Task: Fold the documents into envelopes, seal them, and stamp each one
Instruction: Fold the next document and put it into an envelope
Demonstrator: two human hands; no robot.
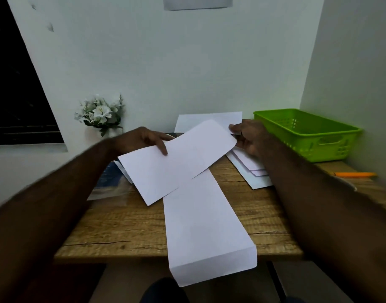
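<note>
Two hands hold one white sheet (176,162) slantwise just above the wooden tabletop (126,224); whether it is an envelope or a folded page cannot be told. The left hand (147,138) has its grip closed on the sheet's far left edge, thumb on top and fingers behind. The right hand (250,136) pinches the far right corner with its thumb on top.

Under the sheet lies one long folded document (205,226). It runs toward the viewer, and its near end hangs over the tabletop's front edge. One more flat white sheet (209,120) lies at the back, near the wall. Below the right wrist sits one loose pile of white papers (251,171), with about three layers showing.

One bright green plastic basket (307,134) stands at the far right. One orange pen (353,174) lies just in front of it. One bunch of white flowers (100,113) stands at the back left, and one blue packet (109,178) lies under the left forearm.
</note>
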